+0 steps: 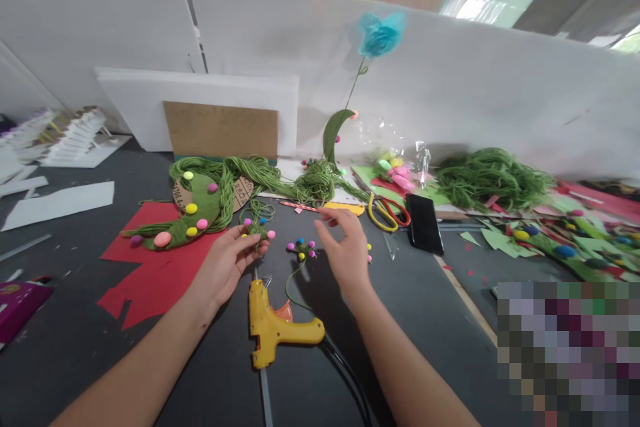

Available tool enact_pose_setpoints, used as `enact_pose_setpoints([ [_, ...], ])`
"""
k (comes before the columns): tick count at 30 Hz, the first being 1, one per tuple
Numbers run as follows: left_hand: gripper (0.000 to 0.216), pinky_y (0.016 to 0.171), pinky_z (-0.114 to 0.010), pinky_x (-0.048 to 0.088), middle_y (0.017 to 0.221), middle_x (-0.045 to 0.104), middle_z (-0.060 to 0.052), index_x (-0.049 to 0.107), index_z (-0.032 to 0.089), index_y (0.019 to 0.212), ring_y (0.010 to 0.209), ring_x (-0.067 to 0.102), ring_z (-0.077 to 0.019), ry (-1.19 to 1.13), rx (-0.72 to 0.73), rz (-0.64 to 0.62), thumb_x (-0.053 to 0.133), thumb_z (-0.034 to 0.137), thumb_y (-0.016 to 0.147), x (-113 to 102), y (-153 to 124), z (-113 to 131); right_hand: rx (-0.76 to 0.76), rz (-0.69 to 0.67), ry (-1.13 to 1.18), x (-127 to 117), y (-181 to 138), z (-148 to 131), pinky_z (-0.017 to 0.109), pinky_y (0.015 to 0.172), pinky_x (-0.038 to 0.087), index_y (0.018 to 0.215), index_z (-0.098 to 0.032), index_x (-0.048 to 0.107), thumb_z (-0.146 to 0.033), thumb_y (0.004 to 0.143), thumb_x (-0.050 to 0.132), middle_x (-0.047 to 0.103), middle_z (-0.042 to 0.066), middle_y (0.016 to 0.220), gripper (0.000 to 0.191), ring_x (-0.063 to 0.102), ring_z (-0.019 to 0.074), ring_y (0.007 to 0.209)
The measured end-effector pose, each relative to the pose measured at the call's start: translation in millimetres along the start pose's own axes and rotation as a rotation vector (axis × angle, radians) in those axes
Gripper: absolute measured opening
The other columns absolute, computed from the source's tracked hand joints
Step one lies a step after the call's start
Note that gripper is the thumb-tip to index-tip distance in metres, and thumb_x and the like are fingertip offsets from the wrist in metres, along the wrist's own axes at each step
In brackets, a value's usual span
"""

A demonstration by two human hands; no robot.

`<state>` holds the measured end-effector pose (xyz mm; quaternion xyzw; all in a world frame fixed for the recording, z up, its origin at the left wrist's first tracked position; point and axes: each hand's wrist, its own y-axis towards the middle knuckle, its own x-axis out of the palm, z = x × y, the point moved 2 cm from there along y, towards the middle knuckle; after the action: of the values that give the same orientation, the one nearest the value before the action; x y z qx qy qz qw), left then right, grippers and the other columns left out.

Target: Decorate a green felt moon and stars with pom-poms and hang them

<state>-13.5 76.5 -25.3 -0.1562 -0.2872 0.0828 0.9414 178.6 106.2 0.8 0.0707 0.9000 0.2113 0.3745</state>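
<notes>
My left hand (227, 263) pinches a small green yarn sprig with pink and blue pompoms (259, 229) just above the dark table. My right hand (345, 250) hovers with fingers spread and holds nothing, close to a second pompom sprig (301, 249) that lies on the table with its green stem curling down. A yellow glue gun (276, 325) lies flat on the table between my forearms, nozzle pointing away from me.
A green felt leaf with pompoms (193, 217) lies on red paper (155, 270) at left. Scissors (387, 212), a black phone (424, 223), green yarn piles (493, 177), a blue paper flower (381, 33) and white foam boards (200, 97) stand behind. Paper scraps litter the right.
</notes>
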Motion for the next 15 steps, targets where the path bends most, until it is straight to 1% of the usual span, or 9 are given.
enact_pose_setpoints([
  [1,0.011,0.064,-0.021,0.056,0.075,0.069,-0.004,0.06,0.014,0.077,0.064,0.065,-0.0115,-0.001,0.001,0.003,0.062,0.004,0.071,-1,1,2,0.02,-0.043,-0.023,-5,4,9,0.035,0.083,0.042,0.101,-0.017,0.061,-0.025,0.082,0.05,0.062,0.006,0.09,0.023,0.054,0.0188,0.084],
  [3,0.011,0.062,-0.022,0.056,0.076,0.07,-0.005,0.061,0.013,0.078,0.064,0.066,-0.0128,-0.004,0.002,0.005,0.061,0.004,0.072,-4,2,5,0.036,-0.158,-0.054,-10,6,23,0.036,0.08,0.043,0.104,-0.017,0.061,-0.023,0.076,0.056,0.064,0.006,0.089,0.029,0.056,0.0202,0.082],
  [5,0.009,0.061,-0.021,0.056,0.076,0.07,-0.006,0.062,0.011,0.076,0.064,0.066,-0.0127,-0.016,0.009,0.01,0.06,0.004,0.072,-7,4,9,0.018,-0.277,-0.06,-10,4,29,0.037,0.081,0.044,0.108,-0.017,0.061,-0.023,0.068,0.064,0.066,0.007,0.093,0.041,0.058,0.0226,0.087],
  [7,0.009,0.06,-0.019,0.055,0.074,0.069,-0.005,0.062,0.011,0.073,0.064,0.065,-0.0111,-0.041,0.029,0.026,0.059,0.003,0.073,-10,7,15,-0.019,-0.384,-0.084,-5,-3,27,0.039,0.087,0.041,0.117,-0.017,0.057,-0.023,0.063,0.068,0.065,0.009,0.102,0.055,0.056,0.0256,0.098],
  [9,0.011,0.06,-0.018,0.055,0.072,0.068,-0.004,0.062,0.012,0.072,0.064,0.064,-0.0098,-0.073,0.054,0.053,0.058,0.002,0.074,-13,9,20,-0.079,-0.468,-0.151,3,-10,20,0.04,0.092,0.038,0.128,-0.016,0.048,-0.024,0.065,0.067,0.061,0.012,0.114,0.067,0.052,0.0275,0.107],
  [11,0.012,0.061,-0.017,0.055,0.07,0.068,-0.002,0.062,0.013,0.071,0.064,0.064,-0.0093,-0.103,0.07,0.077,0.058,0.002,0.073,-15,11,24,-0.136,-0.515,-0.24,11,-16,11,0.04,0.093,0.036,0.135,-0.014,0.04,-0.025,0.069,0.064,0.058,0.014,0.119,0.071,0.049,0.0284,0.11],
  [12,0.012,0.061,-0.017,0.055,0.07,0.068,-0.002,0.062,0.013,0.071,0.065,0.065,-0.0095,-0.115,0.072,0.083,0.058,0.001,0.073,-15,11,25,-0.154,-0.515,-0.279,14,-18,8,0.04,0.092,0.037,0.136,-0.013,0.038,-0.025,0.07,0.063,0.058,0.015,0.119,0.071,0.049,0.0288,0.109],
  [15,0.012,0.061,-0.018,0.055,0.071,0.068,-0.004,0.062,0.012,0.069,0.066,0.065,-0.0105,-0.138,0.064,0.085,0.058,0.001,0.073,-14,9,27,-0.155,-0.453,-0.343,23,-20,4,0.04,0.087,0.039,0.134,-0.011,0.04,-0.025,0.073,0.061,0.061,0.015,0.111,0.066,0.052,0.0296,0.102],
])
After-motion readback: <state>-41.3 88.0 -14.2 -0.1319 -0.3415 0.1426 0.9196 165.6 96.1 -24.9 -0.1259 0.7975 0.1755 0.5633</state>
